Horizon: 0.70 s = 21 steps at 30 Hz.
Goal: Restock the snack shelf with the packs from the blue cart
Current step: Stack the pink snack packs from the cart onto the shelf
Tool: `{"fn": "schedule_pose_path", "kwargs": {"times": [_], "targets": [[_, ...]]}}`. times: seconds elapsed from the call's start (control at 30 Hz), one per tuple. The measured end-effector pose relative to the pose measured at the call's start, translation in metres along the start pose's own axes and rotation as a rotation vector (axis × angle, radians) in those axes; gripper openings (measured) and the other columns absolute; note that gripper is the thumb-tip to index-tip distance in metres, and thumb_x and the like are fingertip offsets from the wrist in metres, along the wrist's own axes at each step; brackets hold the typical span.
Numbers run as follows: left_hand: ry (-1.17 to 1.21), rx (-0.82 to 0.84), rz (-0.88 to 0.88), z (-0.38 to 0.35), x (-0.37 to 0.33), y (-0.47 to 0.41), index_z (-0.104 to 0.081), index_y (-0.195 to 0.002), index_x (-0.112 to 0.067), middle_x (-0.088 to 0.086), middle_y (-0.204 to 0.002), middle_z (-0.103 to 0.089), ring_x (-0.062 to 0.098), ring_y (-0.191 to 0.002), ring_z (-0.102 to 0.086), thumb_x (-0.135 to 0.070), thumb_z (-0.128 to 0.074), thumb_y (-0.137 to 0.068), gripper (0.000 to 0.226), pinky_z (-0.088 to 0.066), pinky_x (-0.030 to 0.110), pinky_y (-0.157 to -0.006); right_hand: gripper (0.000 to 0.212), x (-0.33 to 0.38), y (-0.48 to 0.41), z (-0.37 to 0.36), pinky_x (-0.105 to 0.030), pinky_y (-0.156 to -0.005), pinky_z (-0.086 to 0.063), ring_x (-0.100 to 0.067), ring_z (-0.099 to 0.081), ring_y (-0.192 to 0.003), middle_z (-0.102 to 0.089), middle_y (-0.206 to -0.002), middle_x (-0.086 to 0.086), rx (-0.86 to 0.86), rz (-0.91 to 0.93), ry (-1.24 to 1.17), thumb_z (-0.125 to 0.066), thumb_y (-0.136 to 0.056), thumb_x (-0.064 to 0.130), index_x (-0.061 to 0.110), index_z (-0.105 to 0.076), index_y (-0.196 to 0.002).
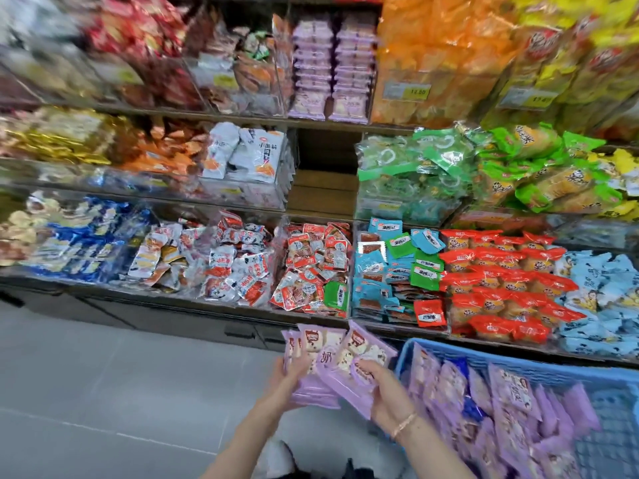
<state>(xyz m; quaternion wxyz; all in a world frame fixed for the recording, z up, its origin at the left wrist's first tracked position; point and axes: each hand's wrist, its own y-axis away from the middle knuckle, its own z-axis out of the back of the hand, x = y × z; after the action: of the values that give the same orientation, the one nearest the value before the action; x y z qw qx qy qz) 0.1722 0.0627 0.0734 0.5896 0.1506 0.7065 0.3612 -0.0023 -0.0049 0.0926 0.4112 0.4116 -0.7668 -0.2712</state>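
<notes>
Left hand (294, 371) and right hand (383, 392) both grip one fanned bundle of purple packs (332, 357), fingers curled round its lower edges, at 9 o'clock of the blue cart (449, 354).

Risk: the glossy, overlapping packs may slide loose onto the floor (121, 392) while being lifted to the snack shelf (325, 188).

Count: at least four in hand. Cart stock is too jumbled to count. Two matching stacks (332, 63) sit at 12 o'clock.

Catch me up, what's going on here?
A person is restocking. The left hand and right hand together grip a fanned bunch of purple snack packs in front of the snack shelf. More purple packs lie in the blue cart at right. Matching stacks sit on the top tier, and a middle bay shows bare wood. The held packs are not yet shelved.
</notes>
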Motion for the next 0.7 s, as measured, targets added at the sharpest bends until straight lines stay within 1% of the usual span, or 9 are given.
{"fn": "schedule_pose_path", "kwargs": {"times": [0.1, 0.2, 0.27, 0.33, 0.4, 0.47, 0.57, 0.63, 0.7], "targets": [[0.01, 0.008, -0.026, 0.045, -0.013, -0.001, -0.041, -0.134, -0.019, 0.005, -0.119, -0.063, 0.025, -0.103, -0.065, -0.065, -0.073, -0.039, 0.11, -0.056, 0.043, -0.084, 0.012, -0.015, -0.012, -0.05, -0.032, -0.054, -0.056, -0.029, -0.07, -0.071, -0.07, -0.089, -0.018, 0.058, 0.012, 0.048, -0.057, -0.083, 0.0, 0.003, -0.06, -0.094], [0.092, -0.027, -0.036, 0.075, -0.025, -0.007, -0.049, -0.124, -0.019, 0.004, -0.109, -0.068, 0.02, -0.091, -0.07, -0.055, -0.074, -0.046, 0.09, -0.057, 0.032, -0.065, 0.03, -0.02, -0.026, -0.087, -0.041, -0.072, -0.057, -0.035, -0.066, -0.094, -0.066, -0.112, -0.023, 0.078, 0.052, 0.027, -0.056, -0.088, 0.004, 0.002, -0.058, -0.118], [0.17, -0.059, -0.031, 0.091, -0.032, -0.014, -0.05, -0.123, -0.018, 0.007, -0.108, -0.068, 0.02, -0.083, -0.072, -0.049, -0.075, -0.047, 0.086, -0.055, 0.029, -0.057, 0.037, -0.015, -0.036, -0.102, -0.047, -0.091, -0.05, -0.037, -0.06, -0.109, -0.06, -0.123, -0.023, 0.065, 0.061, -0.011, -0.057, -0.089, 0.011, 0.008, -0.054, -0.126], [0.244, -0.086, -0.03, 0.104, -0.04, -0.023, -0.049, -0.123, -0.016, 0.011, -0.114, -0.066, 0.024, -0.087, -0.071, -0.051, -0.077, -0.043, 0.092, -0.054, 0.031, -0.059, 0.033, -0.001, -0.041, -0.113, -0.048, -0.099, -0.044, -0.037, -0.057, -0.115, -0.061, -0.123, -0.021, 0.08, 0.035, -0.063, -0.059, -0.088, 0.019, 0.015, -0.056, -0.121], [0.289, -0.103, -0.037, 0.115, -0.051, -0.035, -0.05, -0.12, -0.018, 0.012, -0.118, -0.063, 0.027, -0.095, -0.069, -0.057, -0.076, -0.038, 0.094, -0.053, 0.032, -0.064, 0.018, 0.021, -0.045, -0.12, -0.046, -0.09, -0.052, -0.039, -0.062, -0.107, -0.066, -0.109, -0.023, 0.143, 0.002, -0.132, -0.058, -0.089, 0.022, 0.013, -0.058, -0.105], [0.298, -0.125, -0.051, 0.123, -0.065, -0.049, -0.051, -0.121, -0.019, 0.009, -0.119, -0.063, 0.027, -0.099, -0.067, -0.058, -0.077, -0.039, 0.095, -0.054, 0.035, -0.068, 0.015, 0.044, -0.054, -0.122, -0.044, -0.074, -0.058, -0.04, -0.066, -0.097, -0.065, -0.107, -0.03, 0.181, 0.004, -0.131, -0.051, -0.093, 0.018, 0.006, -0.055, -0.102], [0.305, -0.129, -0.097, 0.13, -0.092, -0.073, -0.049, -0.127, -0.022, 0.007, -0.121, -0.063, 0.027, -0.102, -0.066, -0.059, -0.078, -0.041, 0.098, -0.055, 0.035, -0.066, 0.018, 0.081, -0.077, -0.124, -0.042, -0.086, -0.053, -0.04, -0.061, -0.107, -0.056, -0.12, -0.031, 0.126, 0.086, 0.018, -0.044, -0.093, 0.0, 0.005, -0.045, -0.11], [0.294, -0.112, -0.123, 0.131, -0.115, -0.088, -0.046, -0.13, -0.026, 0.001, -0.123, -0.06, 0.026, -0.107, -0.063, -0.061, -0.079, -0.041, 0.101, -0.056, 0.034, -0.063, 0.017, 0.107, -0.093, -0.128, -0.036, -0.07, -0.056, -0.033, -0.068, -0.085, -0.061, -0.1, -0.027, 0.091, 0.141, 0.119, -0.044, -0.09, -0.008, 0.009, -0.043, -0.093], [0.274, -0.1, -0.139, 0.128, -0.144, -0.103, -0.04, -0.137, -0.026, 0.0, -0.128, -0.054, 0.025, -0.114, -0.058, -0.065, -0.08, -0.037, 0.114, -0.057, 0.039, -0.072, 0.027, 0.135, -0.107, -0.136, -0.033, -0.061, -0.059, -0.026, -0.071, -0.078, -0.066, -0.097, -0.02, 0.118, 0.172, 0.146, -0.04, -0.089, -0.014, 0.012, -0.043, -0.086]]}}
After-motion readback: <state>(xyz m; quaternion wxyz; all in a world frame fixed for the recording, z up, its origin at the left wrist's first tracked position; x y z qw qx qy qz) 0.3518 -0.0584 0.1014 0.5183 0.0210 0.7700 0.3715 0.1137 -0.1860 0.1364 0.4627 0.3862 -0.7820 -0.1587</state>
